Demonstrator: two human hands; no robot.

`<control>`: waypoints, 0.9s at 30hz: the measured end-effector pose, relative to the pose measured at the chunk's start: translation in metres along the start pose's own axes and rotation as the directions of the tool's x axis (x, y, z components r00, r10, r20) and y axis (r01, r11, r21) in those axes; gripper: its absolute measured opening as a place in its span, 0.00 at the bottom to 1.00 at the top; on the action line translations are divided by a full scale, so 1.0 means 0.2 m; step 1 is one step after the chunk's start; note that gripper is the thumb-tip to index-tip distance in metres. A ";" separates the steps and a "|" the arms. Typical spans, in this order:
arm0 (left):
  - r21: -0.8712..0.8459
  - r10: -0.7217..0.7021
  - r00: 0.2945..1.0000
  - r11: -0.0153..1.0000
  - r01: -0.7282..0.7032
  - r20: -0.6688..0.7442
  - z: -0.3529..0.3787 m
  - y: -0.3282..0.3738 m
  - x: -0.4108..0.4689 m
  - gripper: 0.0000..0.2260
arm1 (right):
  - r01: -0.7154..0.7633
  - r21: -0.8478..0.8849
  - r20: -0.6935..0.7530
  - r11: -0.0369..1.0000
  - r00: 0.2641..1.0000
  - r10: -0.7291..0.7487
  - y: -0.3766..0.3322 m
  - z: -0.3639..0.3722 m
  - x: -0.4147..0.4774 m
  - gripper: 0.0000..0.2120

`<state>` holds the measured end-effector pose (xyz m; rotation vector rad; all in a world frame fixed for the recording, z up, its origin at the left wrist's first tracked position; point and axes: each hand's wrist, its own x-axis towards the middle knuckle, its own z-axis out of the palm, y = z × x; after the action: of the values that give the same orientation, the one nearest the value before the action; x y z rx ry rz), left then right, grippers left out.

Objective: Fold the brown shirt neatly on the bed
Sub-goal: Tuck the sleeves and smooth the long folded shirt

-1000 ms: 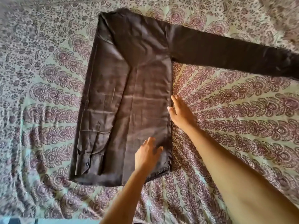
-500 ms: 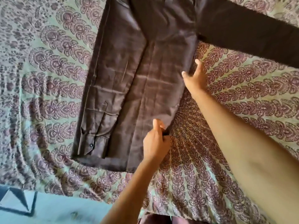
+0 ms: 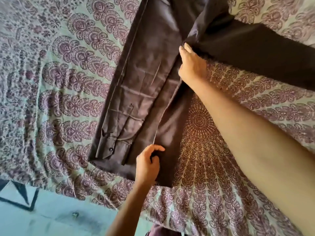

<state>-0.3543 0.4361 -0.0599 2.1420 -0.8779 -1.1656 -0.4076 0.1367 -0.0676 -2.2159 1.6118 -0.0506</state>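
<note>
The brown shirt (image 3: 146,79) lies lengthwise on the bed, its left sleeve folded over the body with the buttoned cuff near the hem. Its right sleeve (image 3: 265,53) stretches out flat to the right. My left hand (image 3: 148,165) pinches the shirt's right edge near the hem, lifting that side. My right hand (image 3: 191,63) grips the same edge higher up, close to the armpit, fingers curled into the cloth. The right side panel is raised off the bed between both hands. The collar end is out of view at the top.
The bed (image 3: 238,150) is covered by a green sheet printed with purple paisley motifs. Its near edge runs along the bottom left, with a pale blue floor (image 3: 42,218) below it.
Both hands went from resting flat beside the shirt's right edge to gripping it and lifting it. The right hand slid up toward the armpit. The view shifted down and left.
</note>
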 end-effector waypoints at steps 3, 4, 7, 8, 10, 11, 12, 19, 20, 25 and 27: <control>0.095 -0.062 0.997 0.993 0.066 -0.047 -0.05 -0.07 0.03 0.17 | -0.067 -0.016 0.143 0.998 0.987 0.068 -0.08 0.10 0.00 0.31; 0.126 -0.051 0.998 0.990 0.055 -0.031 -0.07 -0.08 0.04 0.16 | -0.100 0.002 0.169 0.995 0.981 0.099 -0.08 0.12 0.00 0.32; 0.220 0.005 1.000 0.975 -0.008 0.012 -0.10 -0.10 0.07 0.14 | -0.142 0.185 0.181 0.972 0.977 0.109 -0.05 0.15 0.01 0.33; 0.229 0.020 1.000 0.973 -0.016 -0.014 -0.10 -0.10 0.08 0.13 | -0.131 0.301 0.170 0.945 0.982 0.082 -0.04 0.15 0.02 0.33; 0.237 0.018 0.995 0.971 0.006 -0.096 -0.12 -0.11 0.08 0.12 | -0.108 0.533 0.160 0.839 0.987 0.025 -0.04 0.14 0.04 0.35; 0.264 0.003 0.995 0.964 0.025 -0.102 -0.12 -0.12 0.08 0.12 | -0.112 0.604 0.180 0.789 0.984 0.002 -0.04 0.13 0.04 0.36; 0.315 -0.016 0.998 0.948 0.035 -0.064 -0.13 -0.12 0.08 0.13 | -0.119 0.623 0.215 0.773 0.976 -0.023 -0.04 0.12 0.04 0.37; 0.583 -0.203 0.895 0.809 -0.076 0.397 -0.17 -0.07 0.13 0.16 | 0.081 0.259 0.106 0.962 0.988 -0.112 0.04 0.17 -0.05 0.32; 0.647 -0.244 0.878 0.757 -0.092 0.411 -0.19 -0.05 0.15 0.15 | 0.068 0.315 0.073 0.947 0.993 -0.095 0.08 0.17 -0.08 0.31; 0.826 -0.155 0.951 0.546 -0.143 0.267 -0.24 0.24 0.26 0.12 | -0.016 0.432 -0.144 0.902 0.986 0.086 0.39 0.11 -0.23 0.25; 0.808 -0.013 0.980 0.569 -0.155 0.197 -0.19 0.41 0.32 0.11 | -0.099 0.419 -0.188 0.902 0.963 0.194 0.53 0.05 -0.28 0.20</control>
<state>-0.3189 0.3417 -0.0155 2.6770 -1.8814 -1.0091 -0.5202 0.1642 -0.1020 -1.8126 1.6966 -0.5644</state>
